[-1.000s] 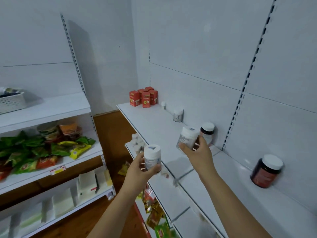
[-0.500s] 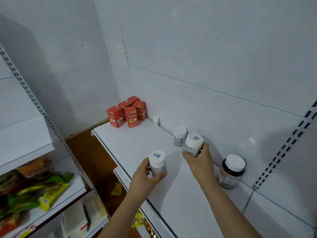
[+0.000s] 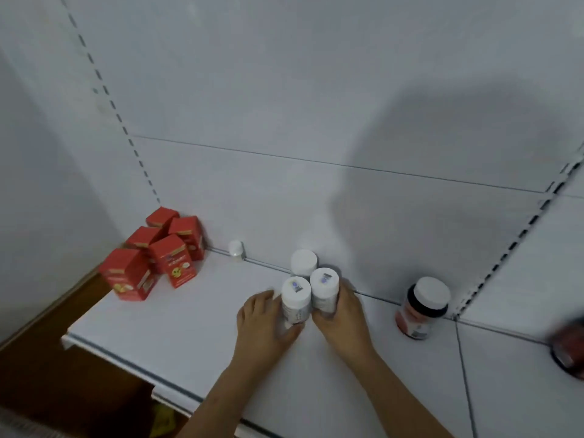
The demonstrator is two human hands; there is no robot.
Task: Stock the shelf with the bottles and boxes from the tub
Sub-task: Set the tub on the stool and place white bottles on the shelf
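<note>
The left hand [image 3: 265, 324] grips a white bottle [image 3: 296, 300] with a white cap, its fingers curled round the bottle's left side and its thumb under the near side. The right hand [image 3: 343, 317] grips a second white bottle [image 3: 325, 289] of the same kind, fingers wrapped round its right side. Both bottles are upright and low over the white shelf [image 3: 196, 324]; whether their bases touch it cannot be told. The two held bottles sit side by side, touching or nearly so, between the two grips.

Just beyond the grips, against the back panel [image 3: 284, 105], stands a third white-capped bottle [image 3: 303, 262], close behind the two held ones. Further left of the left grip along the back edge is a small white container [image 3: 236, 249]. Well to the left of that, in the shelf's far corner, stands a cluster of red boxes [image 3: 158, 252], upright and crowded together.

To the right of the right grip, apart from it, a dark jar [image 3: 422, 311] with a white lid stands near the back panel. At the far right edge, another dark jar [image 3: 568, 346] shows only as a blur.
</note>
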